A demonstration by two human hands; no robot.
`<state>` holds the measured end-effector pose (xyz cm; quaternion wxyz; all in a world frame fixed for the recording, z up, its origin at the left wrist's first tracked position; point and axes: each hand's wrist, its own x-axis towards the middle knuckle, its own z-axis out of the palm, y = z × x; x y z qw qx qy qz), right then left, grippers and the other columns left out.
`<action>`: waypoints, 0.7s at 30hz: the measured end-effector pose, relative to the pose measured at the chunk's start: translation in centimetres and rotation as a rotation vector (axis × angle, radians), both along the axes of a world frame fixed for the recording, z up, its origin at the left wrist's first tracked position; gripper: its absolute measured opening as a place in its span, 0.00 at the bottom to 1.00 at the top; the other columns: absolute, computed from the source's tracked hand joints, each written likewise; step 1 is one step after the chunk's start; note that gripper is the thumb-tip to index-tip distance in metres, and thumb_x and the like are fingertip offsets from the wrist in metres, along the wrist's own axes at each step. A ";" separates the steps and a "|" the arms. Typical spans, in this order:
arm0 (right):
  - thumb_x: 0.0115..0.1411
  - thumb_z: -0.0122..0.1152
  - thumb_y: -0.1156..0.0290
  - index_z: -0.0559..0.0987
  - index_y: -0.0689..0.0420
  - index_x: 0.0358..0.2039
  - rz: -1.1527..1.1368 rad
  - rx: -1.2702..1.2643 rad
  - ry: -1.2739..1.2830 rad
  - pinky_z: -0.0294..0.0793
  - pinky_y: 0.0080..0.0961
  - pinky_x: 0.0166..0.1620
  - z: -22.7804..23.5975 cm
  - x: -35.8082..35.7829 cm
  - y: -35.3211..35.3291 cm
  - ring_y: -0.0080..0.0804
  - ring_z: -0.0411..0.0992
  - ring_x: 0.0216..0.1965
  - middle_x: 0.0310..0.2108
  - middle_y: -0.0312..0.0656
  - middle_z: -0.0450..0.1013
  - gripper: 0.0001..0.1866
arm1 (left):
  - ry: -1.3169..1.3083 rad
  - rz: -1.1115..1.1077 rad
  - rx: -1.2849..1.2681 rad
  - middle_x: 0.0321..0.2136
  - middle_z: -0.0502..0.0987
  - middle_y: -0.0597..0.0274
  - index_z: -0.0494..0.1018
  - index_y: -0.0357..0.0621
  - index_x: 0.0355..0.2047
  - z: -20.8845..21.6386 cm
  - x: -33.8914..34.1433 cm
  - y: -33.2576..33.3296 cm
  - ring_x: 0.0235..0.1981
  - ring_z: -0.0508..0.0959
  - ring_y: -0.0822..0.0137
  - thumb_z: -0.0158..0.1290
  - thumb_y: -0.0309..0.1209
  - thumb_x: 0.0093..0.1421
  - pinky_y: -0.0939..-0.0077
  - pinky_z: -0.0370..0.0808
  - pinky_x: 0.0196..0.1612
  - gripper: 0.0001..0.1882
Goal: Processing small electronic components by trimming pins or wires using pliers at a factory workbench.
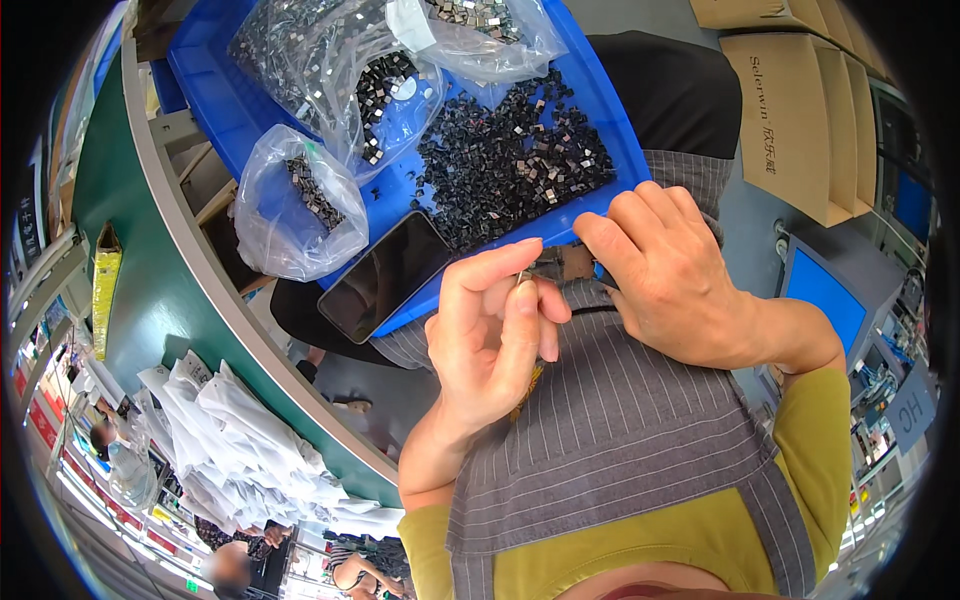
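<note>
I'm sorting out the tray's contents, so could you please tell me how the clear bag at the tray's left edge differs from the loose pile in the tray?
The clear bag encloses a small clump of dark parts; the loose pile lies uncovered and spread wide on the blue tray. The bag overhangs the tray's edge; the pile sits wholly inside. Both hold small dark square pieces.

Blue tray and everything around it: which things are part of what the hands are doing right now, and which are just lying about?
In use:
- left hand, pinching a small part
- right hand, at the edge of the blue tray
- loose black parts in the tray

Lying about:
- phone
- plastic bags of parts
- cardboard boxes
- white bundles
</note>
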<state>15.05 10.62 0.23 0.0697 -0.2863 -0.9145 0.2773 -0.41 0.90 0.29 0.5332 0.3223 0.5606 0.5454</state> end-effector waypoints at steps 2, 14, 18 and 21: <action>0.35 0.60 0.83 0.71 0.60 0.36 0.001 0.007 0.004 0.60 0.32 0.33 0.0 0.0 0.0 0.39 0.63 0.29 0.27 0.41 0.62 0.22 | 0.004 0.000 0.003 0.22 0.75 0.55 0.61 0.33 0.49 -0.1 0.1 0.0 0.13 0.69 0.78 0.38 0.23 0.65 0.91 0.62 0.15 0.12; 0.47 0.56 0.80 0.68 0.59 0.33 0.027 -0.330 0.014 0.66 0.36 0.36 0.6 0.2 -0.2 0.43 0.67 0.32 0.27 0.44 0.65 0.12 | -0.109 0.039 -0.059 0.25 0.75 0.53 0.62 0.32 0.47 0.6 0.0 0.0 0.19 0.74 0.76 0.41 0.16 0.62 0.86 0.71 0.20 0.12; 0.51 0.58 0.77 0.67 0.60 0.36 0.067 -0.560 0.018 0.67 0.38 0.38 0.8 0.3 0.2 0.46 0.68 0.34 0.29 0.46 0.67 0.13 | -0.132 0.049 -0.077 0.23 0.75 0.53 0.62 0.33 0.47 0.5 0.0 0.1 0.15 0.72 0.76 0.40 0.21 0.64 0.88 0.67 0.17 0.11; 0.50 0.60 0.76 0.67 0.60 0.38 0.058 -0.551 0.019 0.66 0.38 0.37 1.1 0.2 0.3 0.45 0.68 0.34 0.30 0.46 0.67 0.15 | -0.138 0.067 -0.094 0.21 0.76 0.55 0.62 0.34 0.46 0.6 0.1 0.3 0.11 0.70 0.77 0.39 0.26 0.67 0.90 0.63 0.14 0.11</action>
